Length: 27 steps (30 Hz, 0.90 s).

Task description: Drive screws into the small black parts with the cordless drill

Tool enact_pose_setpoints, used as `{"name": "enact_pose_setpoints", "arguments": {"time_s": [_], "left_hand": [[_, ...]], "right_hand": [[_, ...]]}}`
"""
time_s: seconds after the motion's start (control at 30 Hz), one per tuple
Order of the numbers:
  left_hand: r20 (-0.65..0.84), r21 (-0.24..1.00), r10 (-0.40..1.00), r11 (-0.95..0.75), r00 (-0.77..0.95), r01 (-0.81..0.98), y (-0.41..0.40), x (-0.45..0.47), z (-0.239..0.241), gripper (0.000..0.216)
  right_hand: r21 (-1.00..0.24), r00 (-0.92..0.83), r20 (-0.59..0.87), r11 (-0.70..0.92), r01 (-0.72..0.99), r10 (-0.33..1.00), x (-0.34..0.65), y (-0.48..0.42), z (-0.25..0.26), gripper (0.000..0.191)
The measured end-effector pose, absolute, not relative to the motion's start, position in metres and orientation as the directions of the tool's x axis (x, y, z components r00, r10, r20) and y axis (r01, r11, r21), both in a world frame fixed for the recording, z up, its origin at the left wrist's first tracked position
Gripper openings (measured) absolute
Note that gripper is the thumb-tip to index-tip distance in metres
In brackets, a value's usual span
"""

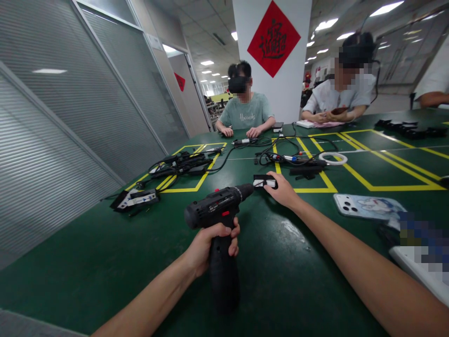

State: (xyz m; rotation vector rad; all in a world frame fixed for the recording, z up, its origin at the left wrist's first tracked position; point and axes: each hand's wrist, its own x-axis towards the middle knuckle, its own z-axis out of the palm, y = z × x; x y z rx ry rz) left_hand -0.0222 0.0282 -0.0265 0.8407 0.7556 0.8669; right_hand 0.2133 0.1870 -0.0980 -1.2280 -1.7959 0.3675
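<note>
My left hand (215, 241) is wrapped round the grip of a black cordless drill (217, 206), whose chuck points to the right and away from me. The drill's battery end reaches down toward the table's near side. My right hand (280, 188) holds a small black and white block-like part (264, 181) on the green table, thumb and fingers closed on its right end. The drill's tip comes up to the left end of that part; whether it touches cannot be made out. What kind of part it is does not show clearly.
Tangled black cables (185, 161) lie at the left, near a black and white bracket (136, 199). More cables and a white ring (333, 159) lie beyond my right hand. A phone (368, 206) rests at the right. Two people with headsets sit across the table (168, 262).
</note>
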Motion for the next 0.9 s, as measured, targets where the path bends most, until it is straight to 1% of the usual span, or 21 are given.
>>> {"name": "enact_pose_setpoints", "arguments": {"time_s": [0.37,0.9], "left_hand": [[-0.201,0.866,0.865,0.376,0.459,-0.33,0.0286,-0.0221,-0.027,0.019],[-0.226,0.854,0.861,0.4,0.455,-0.332,0.0302,-0.0209,-0.0265,0.018]], "right_hand": [[-0.659,-0.103,0.503,0.458,0.596,0.858,0.2143,0.1869,-0.0976,0.044],[-0.666,-0.112,0.485,0.449,0.595,0.867,0.2136,0.186,-0.0961,0.045]]}}
